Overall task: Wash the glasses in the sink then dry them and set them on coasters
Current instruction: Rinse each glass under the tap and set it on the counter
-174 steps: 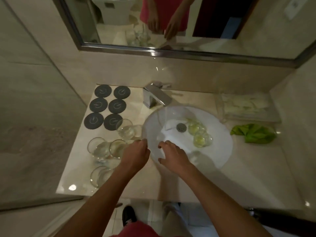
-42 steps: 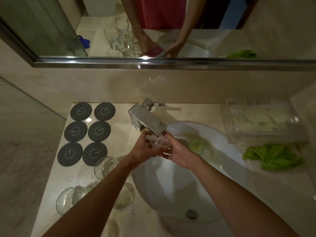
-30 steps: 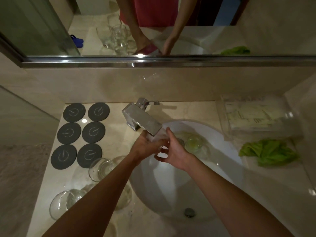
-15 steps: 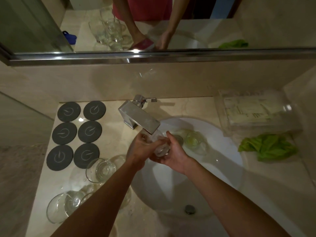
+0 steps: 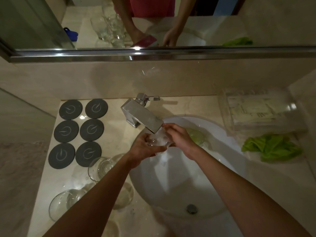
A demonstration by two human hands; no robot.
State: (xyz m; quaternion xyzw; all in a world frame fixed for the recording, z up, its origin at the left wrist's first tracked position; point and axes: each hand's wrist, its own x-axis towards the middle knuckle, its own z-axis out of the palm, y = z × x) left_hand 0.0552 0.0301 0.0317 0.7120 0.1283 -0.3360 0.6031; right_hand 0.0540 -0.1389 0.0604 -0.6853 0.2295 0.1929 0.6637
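While water foams inside, hands [image 5: 147, 149] grip clear glass [image 5: 158, 140].

Sink [image 5: 227, 168] set in table [image 5: 179, 106], tap [image 5: 142, 117] behind it at left. Six coasters [image 5: 78, 132] in 2 cols on table far left; glasses [image 5: 100, 168] in front of them, w/ cloth [image 5: 271, 149] right of sink, tray [image 5: 256, 112] behind cloth

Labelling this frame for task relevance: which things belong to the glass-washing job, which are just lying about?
Job:
- glass under the tap, held by left hand and right hand
- sink
- glasses on counter
- six coasters, all bare
- green cloth, likely for drying

Lying about:
- clear box
- greenish object in basin, unclear
- mirror
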